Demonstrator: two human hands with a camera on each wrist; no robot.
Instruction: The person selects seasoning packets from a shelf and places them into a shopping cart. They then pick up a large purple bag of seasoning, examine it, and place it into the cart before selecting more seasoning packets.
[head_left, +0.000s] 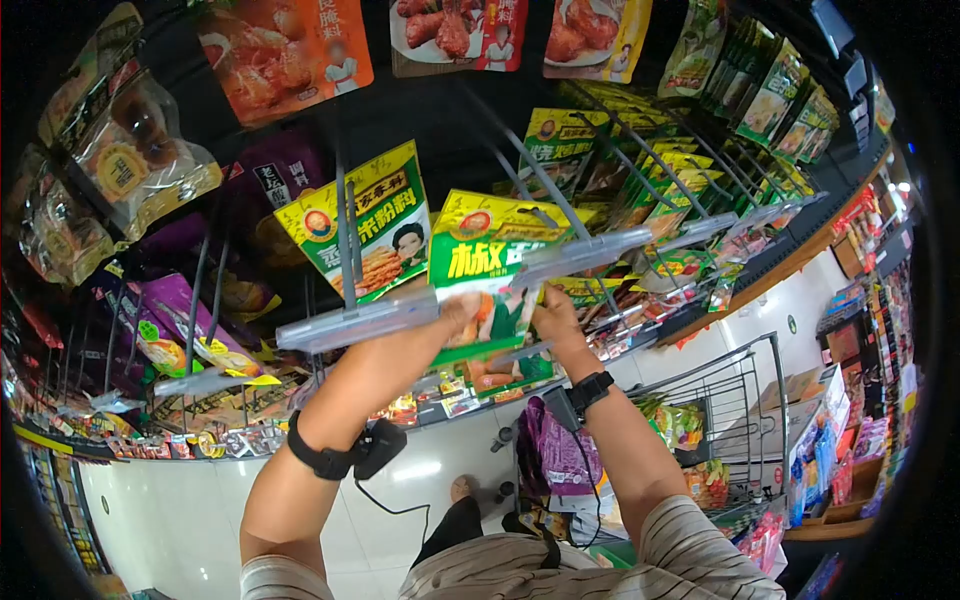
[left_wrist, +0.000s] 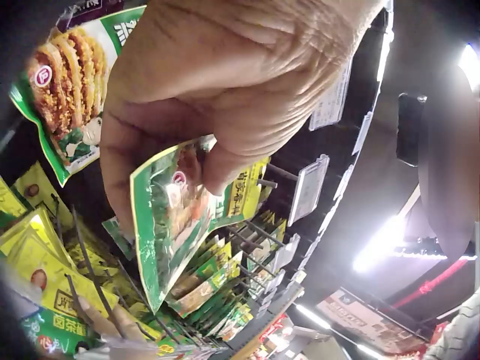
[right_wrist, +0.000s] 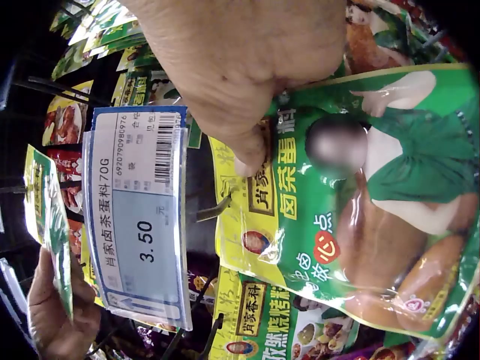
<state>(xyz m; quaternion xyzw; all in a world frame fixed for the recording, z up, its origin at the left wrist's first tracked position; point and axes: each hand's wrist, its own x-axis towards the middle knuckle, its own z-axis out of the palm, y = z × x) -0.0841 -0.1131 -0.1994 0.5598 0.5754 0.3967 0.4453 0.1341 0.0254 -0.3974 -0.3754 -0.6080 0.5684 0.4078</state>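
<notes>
My left hand (head_left: 462, 308) pinches a yellow and green seasoning packet (head_left: 480, 255) near the shelf hooks. In the left wrist view the thumb of the left hand (left_wrist: 240, 82) lies over one face of that packet (left_wrist: 161, 232). Lower and to the right, my right hand (head_left: 558, 318) is close behind a clear price rail. The right wrist view has the right hand (right_wrist: 247, 67) gripping the yellow top of a green marinade packet (right_wrist: 322, 225), beside a metal hook (right_wrist: 214, 211). A price tag (right_wrist: 139, 217) reading 3.50 stands between the two hands.
More seasoning packets (head_left: 355, 225) hang on long metal hooks (head_left: 345, 240) all around. Clear label holders (head_left: 590, 255) stick out at the hook ends. Below is a wire shopping cart (head_left: 740, 400) with goods in it, on a pale tiled floor (head_left: 400, 480).
</notes>
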